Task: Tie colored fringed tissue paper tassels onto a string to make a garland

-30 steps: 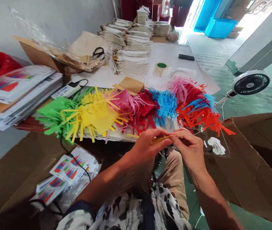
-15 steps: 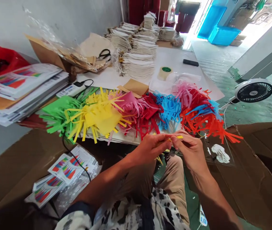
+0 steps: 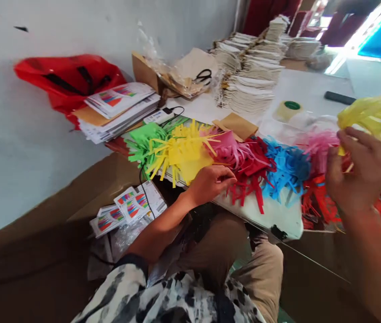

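A row of fringed paper pieces lies along the table edge: green (image 3: 145, 143), yellow (image 3: 180, 152), pink (image 3: 226, 148), red (image 3: 249, 168), blue (image 3: 286, 170) and orange-red (image 3: 318, 202). My left hand (image 3: 210, 181) rests at the table edge beside the yellow pile and the pink and red strips, fingers curled with their tips touching the strips. My right hand (image 3: 358, 172) is raised at the right, closed on a bunch of yellow fringed paper (image 3: 372, 114) that sticks up above it.
Stacks of tied paper bundles (image 3: 251, 76), black scissors (image 3: 204, 75), a tape roll (image 3: 286, 110) and a stack of printed cards (image 3: 119, 107) beside a red bag (image 3: 66, 80) sit on the table. Packets of printed cards (image 3: 126, 208) lie in a cardboard box on the lower left.
My hands, joined over a thin yellow strip before my lap, have parted. The right hand rose to the right with yellow paper; the left went to the piles. The view swung left.
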`<state>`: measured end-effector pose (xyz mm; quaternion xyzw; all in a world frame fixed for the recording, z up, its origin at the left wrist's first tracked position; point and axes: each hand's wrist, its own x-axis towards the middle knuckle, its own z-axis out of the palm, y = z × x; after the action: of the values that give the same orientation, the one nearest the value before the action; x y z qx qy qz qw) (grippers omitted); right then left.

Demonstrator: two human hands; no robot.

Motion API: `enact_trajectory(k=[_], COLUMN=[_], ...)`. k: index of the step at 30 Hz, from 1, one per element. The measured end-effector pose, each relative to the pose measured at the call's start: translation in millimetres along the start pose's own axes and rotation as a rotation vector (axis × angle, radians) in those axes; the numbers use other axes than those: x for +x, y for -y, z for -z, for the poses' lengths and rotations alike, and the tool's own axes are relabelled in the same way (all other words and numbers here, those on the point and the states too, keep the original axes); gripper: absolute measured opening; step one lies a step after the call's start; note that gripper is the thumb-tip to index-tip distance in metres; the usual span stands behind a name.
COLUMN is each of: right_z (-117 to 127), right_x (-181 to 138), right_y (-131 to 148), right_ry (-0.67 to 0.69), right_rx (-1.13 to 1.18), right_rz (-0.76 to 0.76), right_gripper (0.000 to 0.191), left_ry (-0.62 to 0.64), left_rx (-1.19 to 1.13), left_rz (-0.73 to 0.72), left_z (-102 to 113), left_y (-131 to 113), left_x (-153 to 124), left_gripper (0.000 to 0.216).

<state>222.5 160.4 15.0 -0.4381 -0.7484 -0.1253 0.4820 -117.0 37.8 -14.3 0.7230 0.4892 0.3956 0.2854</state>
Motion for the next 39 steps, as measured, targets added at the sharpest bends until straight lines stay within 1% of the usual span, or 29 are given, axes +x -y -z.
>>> enact_trajectory(k=[2,3,4,5,6,8,9,10,11,12,14,16,18,20,22,23,26,28,30,32,34,37,39], right_z=[-25.3,-35.4,-43.2,-48.5,-52.0,-56.6,-59.5,-63.5,-69.0,-75.7,-91.1,-104.7,-112.5,-114.5,-113.2,-112.2,-106.9,-98.6,-85.3,-70.2,-58.1,-49.3,-45.6], right_x=[-9.3,-16.0,-23.3,-30.6,-37.5,-48.2,-51.6,-53.6,-54.4,-54.2,-52.6,-51.5,-53.2,-57.9,-62.8,-63.8,-56.7,-44.3,-30.7,-20.7,-17.7,-24.7,-31.0], right_y=[-21.7,-27.8,-29.4,-25.9,-16.9,16.4,39.0,63.8,89.3,113.9,156.6,188.1,210.6,228.1,242.4,247.7,252.2,245.4,234.2,223.0,214.4,206.0,202.0], right_ry=[0.245,0.318,0.361,0.367,0.351,0.33,0.331,0.396,0.392,0.391,0.456,0.508,0.574,0.627,0.608,0.563,0.378,0.297,0.249,0.208,0.196,0.255,0.281], right_rx=[-0.069,-0.115,-0.164,-0.2,-0.212,-0.143,-0.068,0.008,0.069,0.109,0.143,0.15,0.166,0.199,0.228,0.237,0.269,0.303,0.325,0.332,0.341,0.357,0.367], right_rz=[0.007,-0.015,-0.028,-0.03,-0.014,0.063,0.111,0.152,0.185,0.19,0.178,0.187,0.228,0.247,0.191,0.137,0.001,-0.005,0.026,0.032,-0.005,-0.069,-0.08], right_gripper=[0.046,0.048,0.049,0.047,0.043,0.03,0.023,0.019,0.015,0.015,0.024,0.035,0.045,0.057,0.071,0.076,0.082,0.084,0.084,0.08,0.071,0.06,0.055], left_ry=[-0.136,-0.207,-0.272,-0.322,-0.35,-0.359,-0.37,-0.407,-0.467,-0.54,-0.646,-0.641,-0.596,-0.588,-0.582,-0.57,-0.535,-0.538,-0.579,-0.654,-0.728,-0.799,-0.83], left_rx=[0.175,0.278,0.377,0.462,0.523,0.572,0.573,0.568,0.555,0.53,0.432,0.305,0.164,-0.039,-0.261,-0.337,-0.371,-0.375,-0.394,-0.398,-0.406,-0.413,-0.421], left_rz=[0.01,0.023,0.039,0.051,0.058,0.07,0.092,0.134,0.199,0.276,0.411,0.466,0.452,0.4,0.321,0.273,0.092,-0.041,-0.148,-0.234,-0.307,-0.377,-0.435], left_z=[20.7,31.7,42.6,52.9,62.1,75.1,78.3,79.4,78.6,76.2,68.9,60.9,54.5,50.9,50.6,51.7,60.6,70.9,84.9,102.7,125.0,163.0,183.8], left_y=[14.9,22.5,29.9,36.9,43.3,53.7,57.6,60.4,62.4,63.7,65.1,65.5,63.9,57.6,44.7,36.0,6.8,-8.6,-16.8,-17.2,-11.0,1.8,2.3], left_x=[-5.1,-8.6,-12.5,-16.8,-21.5,-31.4,-36.4,-41.4,-46.0,-50.4,-57.2,-60.2,-57.8,-49.3,-36.1,-28.7,-6.3,7.9,22.8,39.1,56.6,80.0,87.9], left_gripper=[0.016,0.015,0.015,0.015,0.014,0.013,0.011,0.011,0.013,0.015,0.021,0.025,0.027,0.029,0.03,0.029,0.023,0.017,0.012,0.012,0.012,0.01,0.015])
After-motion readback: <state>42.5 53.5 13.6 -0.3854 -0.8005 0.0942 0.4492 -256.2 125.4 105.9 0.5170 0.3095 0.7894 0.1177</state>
